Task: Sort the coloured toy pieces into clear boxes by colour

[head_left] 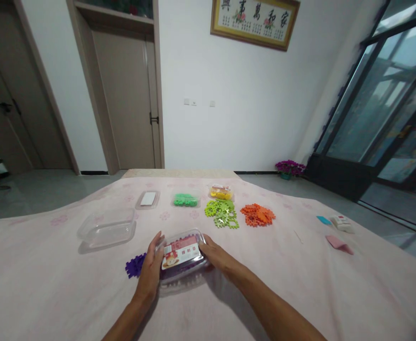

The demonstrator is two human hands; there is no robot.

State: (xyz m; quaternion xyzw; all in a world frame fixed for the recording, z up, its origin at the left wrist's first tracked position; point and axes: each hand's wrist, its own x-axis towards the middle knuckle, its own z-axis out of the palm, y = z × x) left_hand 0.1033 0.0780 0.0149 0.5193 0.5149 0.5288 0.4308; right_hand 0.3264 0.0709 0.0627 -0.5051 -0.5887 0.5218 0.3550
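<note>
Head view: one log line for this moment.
left hand: holds labelled container, left side | right hand: holds its right side | loose purple pieces: on cloth, by left hand

Got a gold-framed calligraphy panel [255, 22] up on the white wall [211, 137], plus bushy magenta flowers [289, 166] in a green pot [286, 176].

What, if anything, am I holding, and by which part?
A labelled clear plastic box, held by opposite ends: left grip on its left end, right grip on its right.
</note>
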